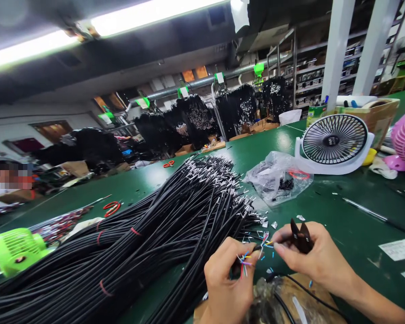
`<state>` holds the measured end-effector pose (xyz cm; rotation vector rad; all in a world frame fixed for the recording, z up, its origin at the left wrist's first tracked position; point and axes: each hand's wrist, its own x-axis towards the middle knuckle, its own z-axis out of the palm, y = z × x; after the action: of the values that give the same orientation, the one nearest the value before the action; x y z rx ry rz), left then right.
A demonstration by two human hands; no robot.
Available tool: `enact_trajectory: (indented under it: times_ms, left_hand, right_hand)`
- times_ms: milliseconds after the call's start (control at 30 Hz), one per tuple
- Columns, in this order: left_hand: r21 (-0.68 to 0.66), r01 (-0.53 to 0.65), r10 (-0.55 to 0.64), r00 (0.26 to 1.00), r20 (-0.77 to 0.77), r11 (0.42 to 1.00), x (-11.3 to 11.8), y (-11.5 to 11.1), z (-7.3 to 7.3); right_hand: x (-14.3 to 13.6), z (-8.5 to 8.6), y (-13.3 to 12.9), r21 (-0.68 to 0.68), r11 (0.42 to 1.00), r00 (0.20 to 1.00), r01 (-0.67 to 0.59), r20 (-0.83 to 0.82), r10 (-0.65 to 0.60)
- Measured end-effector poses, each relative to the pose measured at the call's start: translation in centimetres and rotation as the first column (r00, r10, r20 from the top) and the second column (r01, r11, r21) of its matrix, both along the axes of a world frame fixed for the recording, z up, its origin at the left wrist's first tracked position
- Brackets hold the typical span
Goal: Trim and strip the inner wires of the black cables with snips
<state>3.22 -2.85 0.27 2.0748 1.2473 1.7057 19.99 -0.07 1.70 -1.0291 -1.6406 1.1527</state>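
Observation:
My left hand [227, 276] pinches black cable ends, and thin coloured wires [245, 260] fan out between its fingers. A second spray of coloured wires [265, 243] stands at the cable tip between my two hands. My right hand [310, 252] is closed round a small dark cutting tool [300, 236] with its two blades pointing up and apart; its thumb and forefinger meet by the wire tips. Beside my left hand lies a large heap of black cables [148, 229] with white stripped ends, bound in places by red ties.
Past the hands are a clear plastic bag [273, 177] and a white fan [334, 139]. Red-handled scissors [112, 208] and a green fan [16, 252] are at left. A metal rod [364, 208] and paper labels [400, 249] lie at right. A person sits far left.

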Motion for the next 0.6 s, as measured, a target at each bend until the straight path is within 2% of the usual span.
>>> enact_trajectory:
  times_ms: [133, 233, 333, 400, 600]
  left_hand:
    - [0.032, 0.014, -0.012, 0.998, -0.061, 0.999, -0.1, 0.1, -0.1]
    - [0.038, 0.037, -0.033, 0.995, -0.092, 0.999, -0.3, 0.2, -0.1]
    - [-0.008, 0.059, -0.060, 0.989, -0.132, 0.998, -0.4, 0.2, 0.2]
    - [-0.036, 0.064, -0.068, 0.989, -0.128, 0.997, -0.5, 0.1, 0.3]
    - [-0.140, 0.081, -0.087, 0.995, -0.038, 0.987, -0.2, 0.0, 0.2]
  right_hand:
    - [0.0, 0.2, 0.0, 0.038, 0.999, 0.998, 0.014, 0.060, -0.017]
    - [0.4, 0.3, 0.4, -0.090, 0.992, 0.996, -0.090, 0.008, 0.091]
    - [0.6, 0.3, 0.8, -0.218, 0.956, 0.980, -0.195, -0.091, 0.179]
    - [0.4, 0.2, 0.9, -0.226, 0.956, 0.980, -0.186, -0.114, 0.164]
    - [-0.5, 0.3, 0.5, -0.138, 0.986, 0.994, -0.089, -0.069, 0.080]
